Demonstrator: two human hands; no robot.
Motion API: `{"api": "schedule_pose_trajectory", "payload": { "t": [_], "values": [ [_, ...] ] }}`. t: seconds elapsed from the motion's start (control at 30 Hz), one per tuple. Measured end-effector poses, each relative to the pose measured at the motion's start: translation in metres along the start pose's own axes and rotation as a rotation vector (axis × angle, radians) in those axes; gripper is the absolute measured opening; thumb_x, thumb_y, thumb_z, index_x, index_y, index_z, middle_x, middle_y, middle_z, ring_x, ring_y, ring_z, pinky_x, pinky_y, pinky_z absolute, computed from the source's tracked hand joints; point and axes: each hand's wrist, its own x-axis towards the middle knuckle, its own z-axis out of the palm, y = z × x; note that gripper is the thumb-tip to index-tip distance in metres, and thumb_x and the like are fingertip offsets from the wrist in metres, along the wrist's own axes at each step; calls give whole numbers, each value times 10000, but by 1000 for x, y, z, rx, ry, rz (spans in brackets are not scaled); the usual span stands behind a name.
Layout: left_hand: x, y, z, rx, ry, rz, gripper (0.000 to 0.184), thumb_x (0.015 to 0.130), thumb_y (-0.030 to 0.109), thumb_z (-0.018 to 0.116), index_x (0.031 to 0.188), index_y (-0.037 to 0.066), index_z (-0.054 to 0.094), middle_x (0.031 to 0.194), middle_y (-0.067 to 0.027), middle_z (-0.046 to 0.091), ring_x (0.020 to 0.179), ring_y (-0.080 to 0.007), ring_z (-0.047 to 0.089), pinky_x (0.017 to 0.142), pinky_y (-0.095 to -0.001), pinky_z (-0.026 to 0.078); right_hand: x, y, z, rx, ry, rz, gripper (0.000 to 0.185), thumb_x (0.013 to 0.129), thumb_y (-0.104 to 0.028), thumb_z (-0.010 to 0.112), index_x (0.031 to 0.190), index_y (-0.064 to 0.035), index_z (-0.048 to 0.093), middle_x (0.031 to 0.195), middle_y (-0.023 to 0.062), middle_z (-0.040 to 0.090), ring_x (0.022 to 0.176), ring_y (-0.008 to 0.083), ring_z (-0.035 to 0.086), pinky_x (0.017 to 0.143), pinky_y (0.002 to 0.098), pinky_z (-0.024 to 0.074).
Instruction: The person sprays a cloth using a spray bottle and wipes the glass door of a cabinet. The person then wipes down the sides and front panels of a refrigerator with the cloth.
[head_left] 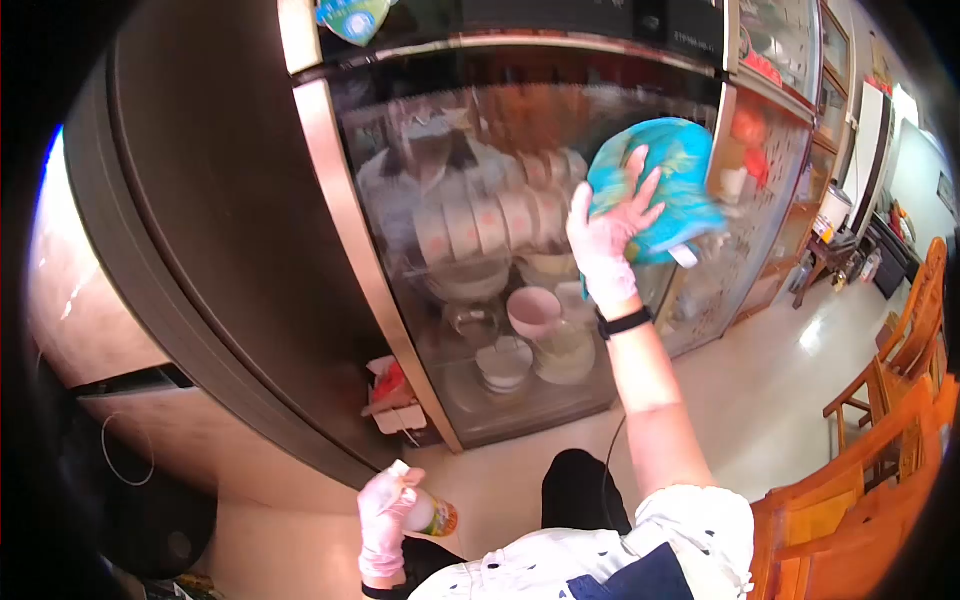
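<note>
My right hand (615, 225), in a thin see-through glove, holds a blue-green patterned cloth (670, 165) against the glass door of a dark cabinet (475, 300). Its fingers are spread over the cloth, which is blurred at the edges. Low in front of the cabinet, my left hand (383, 515), also gloved, is closed around a spray bottle (432, 515) with a white top and an orange and green label. Behind the glass are stacked bowls, among them a pink bowl (534, 312) and a white bowl (503, 362). A person's reflection shows in the glass.
A tall dark panel (215, 200) rises left of the cabinet. A small box with red contents (395, 395) sits by the cabinet's lower left edge. Wooden chairs (850, 500) stand at the right. A cable (610, 455) runs near my leg.
</note>
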Motion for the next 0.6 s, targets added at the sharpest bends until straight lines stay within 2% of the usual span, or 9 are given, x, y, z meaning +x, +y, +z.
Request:
{"api": "schedule_pose_trajectory", "payload": {
  "t": [0.07,0.1,0.13,0.2,0.27,0.4,0.47,0.57,0.6],
  "values": [
    [13,-6,-5,28,-50,33,371,807,118,718,1127,-54,644,1024,-118,700,960,-182,633,909,-308,467,35,-50,-6,208,293,57,826,821,-419,569,1500,-49,279,1599,124,175,1440,446,126,1103,669,118],
    [14,-7,-3,-63,-52,-9,393,810,130,723,1146,-54,636,1031,-121,699,968,-186,635,913,-310,468,28,-76,-21,211,165,-95,794,841,-454,552,1485,-55,313,1590,119,209,1432,455,152,1103,667,124],
    [15,-3,1,-104,-45,-25,411,811,143,729,1160,-51,631,1037,-125,698,976,-191,636,915,-312,468,4,-96,-11,158,-14,-321,710,887,-517,433,1525,-248,278,1618,56,157,1434,488,133,1089,701,66],
    [23,-5,5,-167,-52,-12,452,813,164,742,1196,-42,615,1057,-138,694,996,-199,639,921,-319,469,-87,-111,30,85,16,-872,650,916,-603,446,1504,-379,285,1605,18,218,1450,409,188,1103,671,125],
    [24,-4,14,-178,-42,17,427,815,125,732,1192,-39,619,1061,-128,698,995,-188,640,917,-310,469,-182,-90,111,-501,93,-1212,598,958,-520,438,1506,-323,300,1571,20,299,1436,323,265,1146,548,211],
    [7,-28,6,-121,-60,-42,400,828,56,704,1207,-36,613,1077,-116,701,994,-172,639,912,-296,471,-190,-29,110,106,-512,-967,618,922,-375,519,1494,-238,330,1481,68,412,1354,297,382,1113,440,299],
    [1,-38,-2,-143,-50,-134,390,833,30,697,1208,-37,613,1109,-110,699,976,-144,628,912,-278,466,-104,-48,71,237,-315,-874,639,900,-333,562,1492,-244,338,1442,96,445,1327,348,397,1090,473,321],
    [-2,-31,-3,-77,-43,-156,385,835,15,684,1210,-37,613,1108,-98,701,957,-123,614,913,-263,460,10,-125,-2,401,322,-743,682,866,-271,628,1489,-253,350,1384,139,493,1287,426,421,1056,523,354],
    [-1,-34,-3,-86,-37,-132,377,833,9,676,1203,-36,617,1104,-90,704,941,-107,603,910,-253,457,8,-158,-6,968,253,-311,752,837,-346,656,1488,-157,331,1486,143,376,1388,417,283,1091,633,197]
  ]
}}
